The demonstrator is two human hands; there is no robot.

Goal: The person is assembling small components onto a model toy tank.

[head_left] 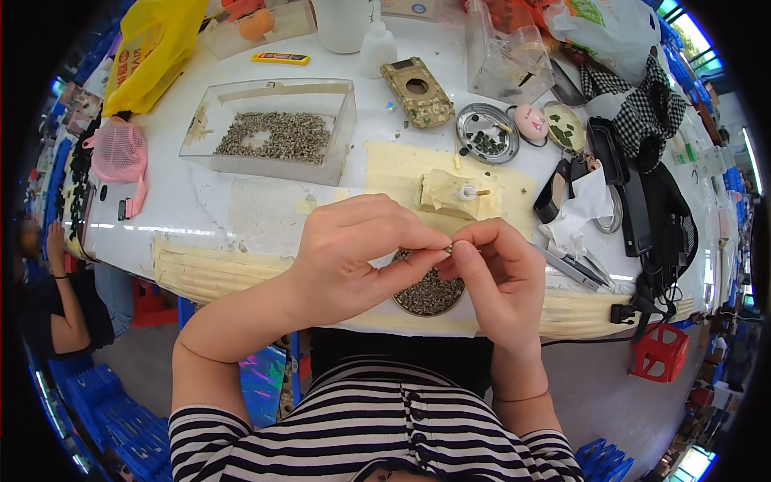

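Observation:
My left hand (361, 249) and my right hand (499, 269) meet at the fingertips above the near edge of the table. Both are closed in a pinch around a tiny piece, mostly hidden by the fingers. Below them sits a round dish (430, 314) filled with small grey metal-looking parts (432, 294). Just beyond the hands, a block wrapped in cream tape (440, 193) carries a white knob with a brass-coloured pin (482, 193). Farther left stands a clear plastic box (329, 170) with a heap of similar small parts (277, 135).
A camouflage-patterned case (418, 92) and a round metal tin (506, 153) holding dark green bits lie at the back. Tweezers (598, 267), tissue (580, 205) and black straps crowd the right. A yellow bag (152, 56) and pink mesh pouch (119, 153) are left. Another person's arm (71, 309) shows far left.

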